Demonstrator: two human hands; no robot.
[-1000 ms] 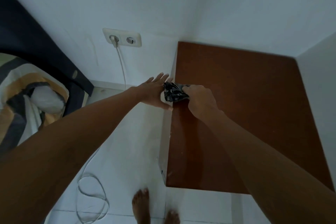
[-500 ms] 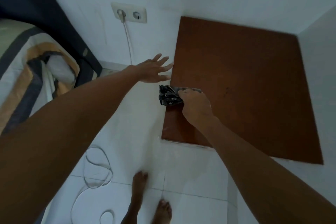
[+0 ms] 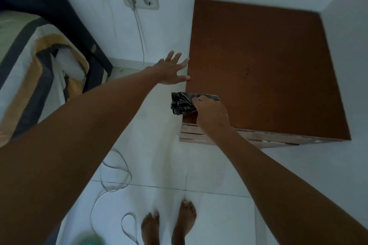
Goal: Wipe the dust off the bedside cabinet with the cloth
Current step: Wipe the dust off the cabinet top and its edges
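Right hand grips crumpled cloth | cabinet: smooth, seemingly wooden

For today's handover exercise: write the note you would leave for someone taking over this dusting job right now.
Right hand grips the dark cloth at the cabinet top's front-left corner, part of the cloth hanging over the left edge.
Left hand open, fingers spread, thumb tip at the cabinet's left edge.
Done: cannot tell how much is already wiped.
Left: work the cloth across the top.
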